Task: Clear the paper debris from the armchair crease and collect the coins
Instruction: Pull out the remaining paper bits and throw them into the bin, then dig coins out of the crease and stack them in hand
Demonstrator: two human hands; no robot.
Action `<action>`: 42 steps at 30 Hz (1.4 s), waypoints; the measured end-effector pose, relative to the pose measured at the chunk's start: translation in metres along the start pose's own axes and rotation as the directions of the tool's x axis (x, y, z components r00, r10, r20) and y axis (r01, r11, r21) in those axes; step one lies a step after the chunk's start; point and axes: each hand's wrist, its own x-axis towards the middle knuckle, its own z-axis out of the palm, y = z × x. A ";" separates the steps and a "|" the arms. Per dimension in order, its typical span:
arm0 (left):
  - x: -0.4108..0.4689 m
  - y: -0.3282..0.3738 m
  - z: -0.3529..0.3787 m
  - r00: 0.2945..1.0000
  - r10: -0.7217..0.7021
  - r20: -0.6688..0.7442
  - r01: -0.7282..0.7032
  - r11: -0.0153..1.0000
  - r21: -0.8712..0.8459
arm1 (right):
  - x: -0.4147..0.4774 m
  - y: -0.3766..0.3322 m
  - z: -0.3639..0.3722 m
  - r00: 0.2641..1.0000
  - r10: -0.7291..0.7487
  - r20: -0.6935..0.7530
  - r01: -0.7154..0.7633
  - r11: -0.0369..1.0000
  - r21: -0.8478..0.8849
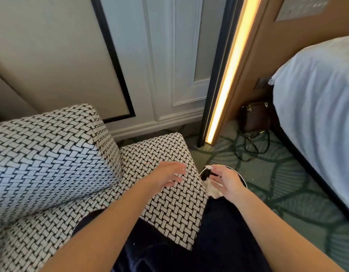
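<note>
Note left hand over the front right corner of the armchair seat, fingers spread and relaxed, grasping nothing. Place right hand off the seat's right edge, above a round bin on the carpet — white paper debris inside it, under the palm. Cannot tell whether the white scrap at the fingertips is pinched or lies loose in the bin. Locate the crease at the seat's back edge, under the back cushion, long axis running along that edge — left of both hands, nearer the left one. See no coins anywhere. Judge the left hand better set for a reach into the crease.
</note>
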 end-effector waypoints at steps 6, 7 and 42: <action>0.025 0.021 0.041 0.998 -0.010 0.068 0.005 0.998 0.068 | 0.018 -0.028 -0.040 1.000 -0.013 0.012 0.015 0.984 -0.176; 0.027 0.024 0.044 0.997 -0.004 0.071 -0.001 0.997 0.074 | 0.018 -0.031 -0.042 1.000 -0.005 0.005 0.006 0.980 -0.197; -0.090 -0.078 -0.142 0.957 0.042 -0.288 -0.099 0.978 -0.184 | -0.096 0.026 0.155 0.819 -0.122 0.561 0.517 0.582 -0.628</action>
